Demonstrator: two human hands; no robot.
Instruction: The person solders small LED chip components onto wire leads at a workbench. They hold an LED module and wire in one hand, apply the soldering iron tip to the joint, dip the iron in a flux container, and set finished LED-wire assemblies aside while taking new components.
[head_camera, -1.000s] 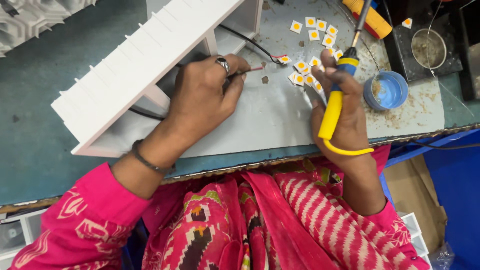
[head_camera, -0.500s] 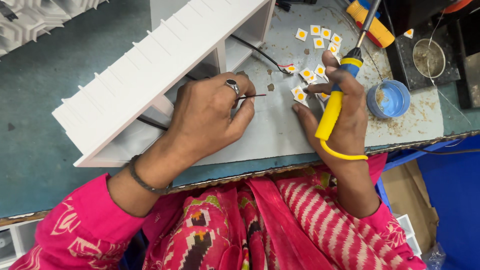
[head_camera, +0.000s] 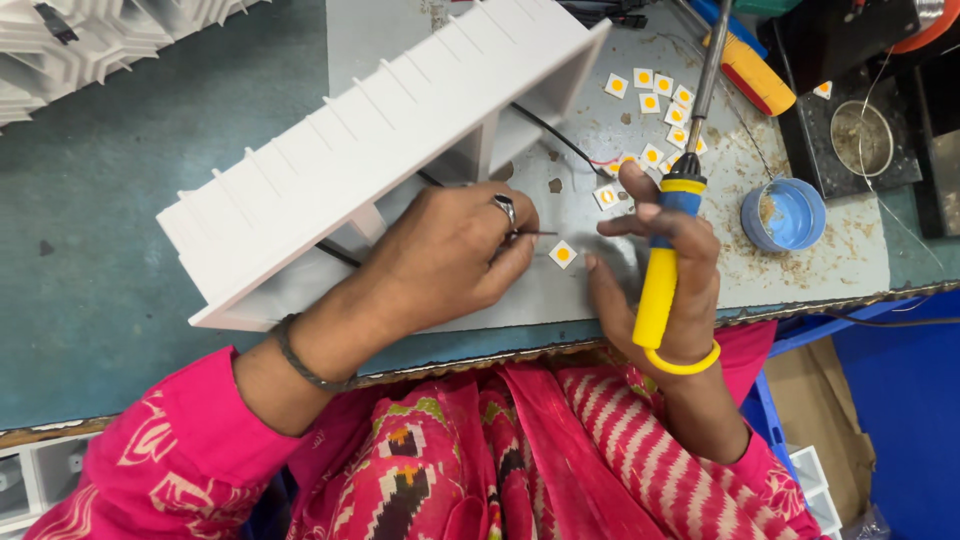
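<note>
Centrally, left hand (head_camera: 450, 255) pinching what looks like tweezers (head_camera: 538, 234) beside square chip (head_camera: 563, 254), right hand (head_camera: 660, 290) gripping yellow soldering iron (head_camera: 668, 250)

1. Packages: a brown cardboard box (head_camera: 815, 400) stands at the lower right of the frame, below the table edge, beside a blue surface; only part of its plain side shows.
2. Containers: a small round blue tin (head_camera: 784, 214), open, sits at right of centre on the grey mat.
3. Labels, signs and screens: none can be made out anywhere in the frame.
</note>
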